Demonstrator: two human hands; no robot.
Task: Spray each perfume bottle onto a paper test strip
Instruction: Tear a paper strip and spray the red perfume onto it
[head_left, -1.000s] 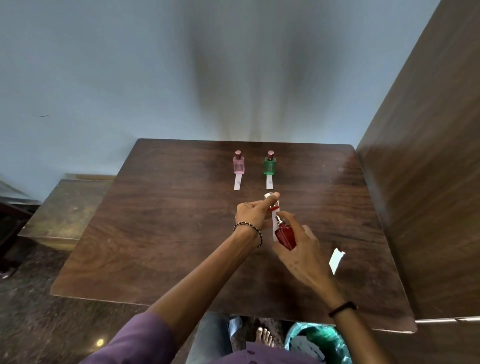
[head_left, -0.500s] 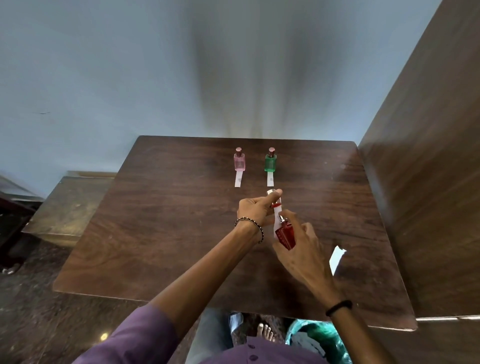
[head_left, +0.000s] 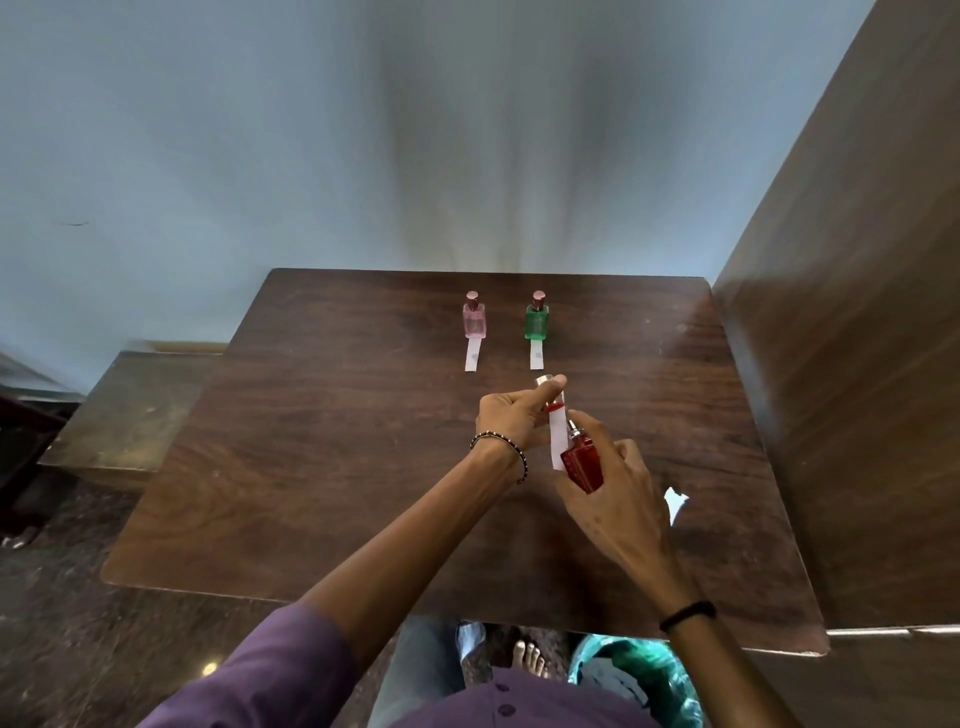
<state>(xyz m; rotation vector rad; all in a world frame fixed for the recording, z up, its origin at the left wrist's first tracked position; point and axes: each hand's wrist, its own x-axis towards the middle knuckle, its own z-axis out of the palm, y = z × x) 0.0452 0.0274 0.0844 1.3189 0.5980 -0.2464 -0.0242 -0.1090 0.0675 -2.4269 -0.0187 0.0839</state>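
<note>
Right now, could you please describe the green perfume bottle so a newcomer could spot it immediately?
On the dark wooden table, two small bottles stand upright near the far edge. The green perfume bottle is the right one, beside the pink bottle, a white strip before it.

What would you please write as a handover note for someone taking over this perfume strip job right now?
Left hand: shut on a strip and the red bottle's cap.
Right hand: shut on the uncapped red bottle, nozzle close to the strip.
Pink bottle and green bottle: capped, upright at the table's far side, each with a strip in front; apparently done.
A spare strip lies right of the hands.
Left: finish spraying red, cap it, set it down with its strip.
</note>
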